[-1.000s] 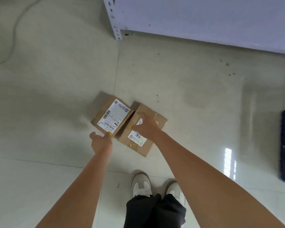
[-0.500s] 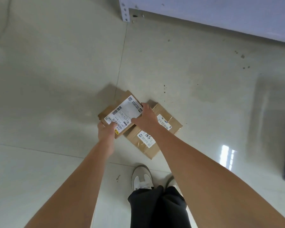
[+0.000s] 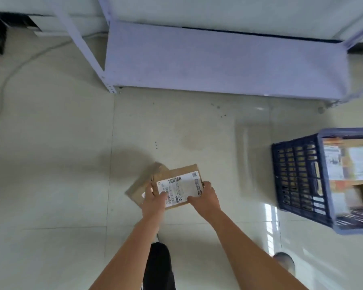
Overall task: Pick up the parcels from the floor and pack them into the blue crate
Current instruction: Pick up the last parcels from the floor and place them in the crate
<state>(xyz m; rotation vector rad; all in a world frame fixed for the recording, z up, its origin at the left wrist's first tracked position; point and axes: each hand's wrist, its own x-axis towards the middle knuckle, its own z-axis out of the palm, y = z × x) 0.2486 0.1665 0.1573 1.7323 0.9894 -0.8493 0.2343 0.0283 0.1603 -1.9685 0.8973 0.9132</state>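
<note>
Fingers [image 3: 166, 194] of the left hand [image 3: 154, 203] curl over the labelled parcel [image 3: 177, 185] at its near left corner; the right hand [image 3: 205, 198] grips its right edge. A second parcel [image 3: 142, 186] lies underneath, left. The blue crate [image 3: 298, 178], already holding parcels, stands well apart on the floor [image 3: 50, 164] to the right, a shelf unit [image 3: 218, 63] beyond.

A flat brown cardboard parcel with a large white shipping label [image 3: 178, 187] is held label-up, stacked on a second brown cardboard parcel [image 3: 144, 183] that protrudes at its left. A dark blue slatted plastic crate [image 3: 298, 176], already holding labelled parcels, stands well apart at the right.
</note>
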